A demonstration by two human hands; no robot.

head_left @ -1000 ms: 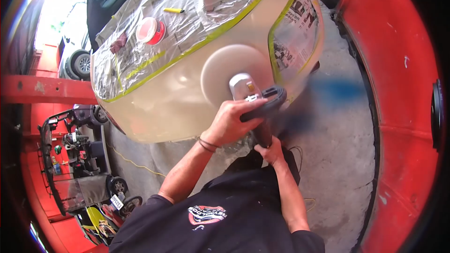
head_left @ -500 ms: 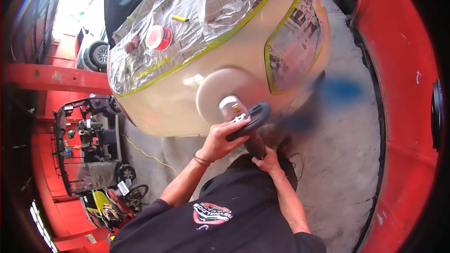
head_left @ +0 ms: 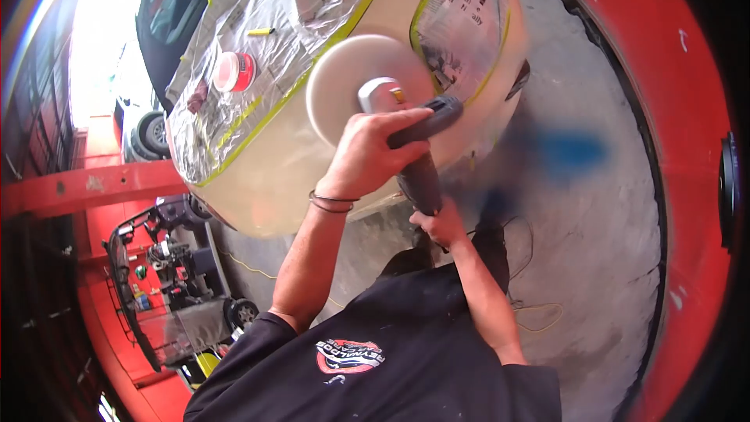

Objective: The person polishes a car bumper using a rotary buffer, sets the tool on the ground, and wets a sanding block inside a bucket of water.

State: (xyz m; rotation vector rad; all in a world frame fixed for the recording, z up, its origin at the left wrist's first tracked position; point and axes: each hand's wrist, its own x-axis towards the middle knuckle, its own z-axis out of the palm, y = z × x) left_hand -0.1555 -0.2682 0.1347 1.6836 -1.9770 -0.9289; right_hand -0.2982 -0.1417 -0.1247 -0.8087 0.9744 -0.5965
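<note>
My left hand point(head_left: 355, 156) is closed round the looped front handle of a polisher point(head_left: 420, 184). My right hand point(head_left: 441, 224) grips the dark rear body of the same tool. Its round white pad point(head_left: 336, 82) is blurred, as if spinning, and lies over the cream car panel point(head_left: 289, 176). From this angle the pad overlaps the yellow-green tape point(head_left: 251, 141) bordering the masked area; whether it touches the tape I cannot tell. Newspaper point(head_left: 461, 31) covers a lamp-shaped area right of the pad.
A pink-and-white tub point(head_left: 234, 72) and a yellow marker-like stick point(head_left: 261, 32) rest on the plastic-covered masking. A red wall point(head_left: 625, 47) runs along the right. A yellow cord point(head_left: 539, 324) lies on the concrete floor. A vehicle frame point(head_left: 168, 266) stands at left.
Both hands have carried the polisher up and a little to the left across the panel, nearer the tape line. The view has also shifted. Both grips remain the same.
</note>
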